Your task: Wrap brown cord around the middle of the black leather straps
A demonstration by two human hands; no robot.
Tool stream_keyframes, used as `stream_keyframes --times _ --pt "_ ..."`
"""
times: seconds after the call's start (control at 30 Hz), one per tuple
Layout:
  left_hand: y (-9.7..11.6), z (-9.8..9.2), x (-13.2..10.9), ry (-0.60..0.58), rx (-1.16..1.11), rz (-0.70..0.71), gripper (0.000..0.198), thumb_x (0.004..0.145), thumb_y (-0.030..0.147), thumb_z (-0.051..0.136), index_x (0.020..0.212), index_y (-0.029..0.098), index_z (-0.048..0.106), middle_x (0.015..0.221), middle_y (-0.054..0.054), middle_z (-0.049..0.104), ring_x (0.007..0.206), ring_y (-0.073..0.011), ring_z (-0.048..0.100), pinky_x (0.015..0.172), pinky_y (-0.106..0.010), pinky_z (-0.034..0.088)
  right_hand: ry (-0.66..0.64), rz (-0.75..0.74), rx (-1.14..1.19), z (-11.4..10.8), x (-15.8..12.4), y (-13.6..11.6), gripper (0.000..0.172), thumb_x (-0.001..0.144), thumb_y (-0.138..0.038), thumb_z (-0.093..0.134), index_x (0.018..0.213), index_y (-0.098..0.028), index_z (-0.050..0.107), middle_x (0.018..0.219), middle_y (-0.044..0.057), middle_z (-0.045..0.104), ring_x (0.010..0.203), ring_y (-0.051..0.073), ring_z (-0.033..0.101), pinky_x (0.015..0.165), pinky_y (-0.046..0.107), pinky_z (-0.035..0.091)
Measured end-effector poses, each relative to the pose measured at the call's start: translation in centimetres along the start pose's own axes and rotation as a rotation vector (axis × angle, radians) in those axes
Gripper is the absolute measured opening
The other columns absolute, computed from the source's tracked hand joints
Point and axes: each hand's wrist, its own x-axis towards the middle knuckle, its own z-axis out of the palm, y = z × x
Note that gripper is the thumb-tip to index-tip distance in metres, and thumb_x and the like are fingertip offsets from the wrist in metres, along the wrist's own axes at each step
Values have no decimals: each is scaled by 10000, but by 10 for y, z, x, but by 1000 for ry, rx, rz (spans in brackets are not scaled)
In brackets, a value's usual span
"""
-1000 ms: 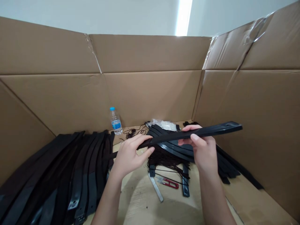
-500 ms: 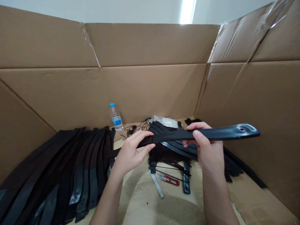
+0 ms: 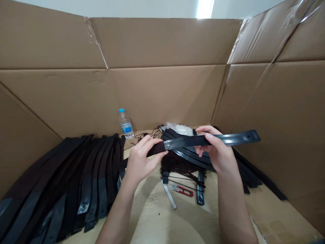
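Both of my hands hold one long black strip [image 3: 228, 139] level above the table. My left hand [image 3: 141, 161] pinches its dark fabric-covered left part. My right hand [image 3: 215, 150] grips the bare shiny middle, and the free end with a small hole sticks out to the right. Under the strip lies a pile of similar black strips [image 3: 193, 157] on a tangle of black cord [image 3: 179, 167].
A large row of black strips [image 3: 76, 183] lies at the left. Red thread snips [image 3: 184, 190] and a metal strip [image 3: 169, 198] rest on the table. A water bottle [image 3: 125, 124] and a clear plastic bag [image 3: 179, 128] stand at the back. Tall cardboard walls [image 3: 162, 88] surround the table.
The strip has turned in my hands so its shiny flat face shows, and its right end has drawn back to the left. The camera has tilted slightly downward.
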Motion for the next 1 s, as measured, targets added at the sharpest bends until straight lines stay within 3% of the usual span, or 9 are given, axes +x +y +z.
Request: stream_keyframes --times 0.17,0.27,0.47,0.7,1.0 --pt "1 7 -1 83 112 14 139 830 281 685 922 187 640 804 -26 635 723 -151 617 621 -245 478 25 62 36 -1 13 10 337 773 -526 619 771 -190 619 453 -66 494 339 80 436 337 204 339" --pt "2 13 -1 86 132 22 120 827 276 671 861 183 603 764 -15 612 684 -146 599 589 -238 457 61 44 45 0 12 7 303 745 -493 656 754 -195 597 397 -90 447 282 67 364 300 197 251" --pt "4 18 -1 58 66 -6 163 815 267 658 762 198 521 701 14 589 632 -128 585 563 -222 441 194 -33 2 7 -2 -8 174 703 -341 682 776 -214 588 415 -71 541 339 104 493 365 210 386" --pt "4 13 -2 -166 -28 -123 110 784 219 669 881 219 618 642 47 626 575 -119 590 539 -217 410 199 -62 -76 9 -6 -10 195 685 -329 690 829 -230 602 595 -49 601 473 131 601 495 278 547" --pt "7 -1 1 -271 -198 -173 164 681 224 717 827 201 644 673 32 628 587 -123 545 568 -238 427 154 14 -19 3 0 -10 209 630 -279 617 826 -211 639 651 -27 565 527 117 564 485 256 545"
